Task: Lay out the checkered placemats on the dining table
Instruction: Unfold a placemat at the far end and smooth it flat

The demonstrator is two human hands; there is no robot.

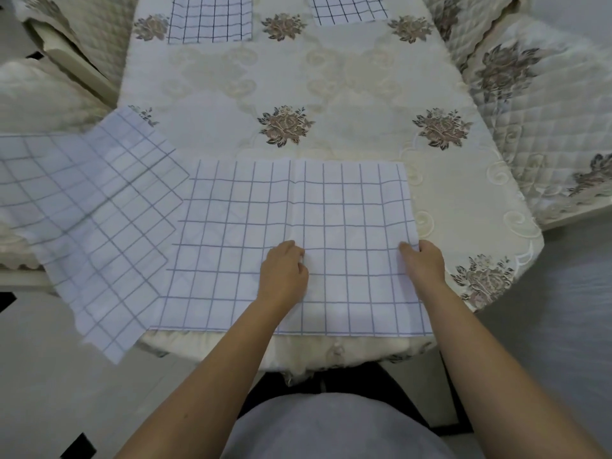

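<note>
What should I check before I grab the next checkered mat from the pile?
1. Near placemat flat on the tablecloth: ok.
2. Middle crease smoothed: not ok, a fold line shows.
3. Hands free: not ok; left hand rests mid-mat, right hand pinches its right edge.
4. Spare pile secure: not ok, it hangs off at the left.
5. Far-left placemat and far-right placemat laid: ok.

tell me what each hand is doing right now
Left hand: pinches the placemat near its middle.
Right hand: grips the placemat's right edge.
</note>
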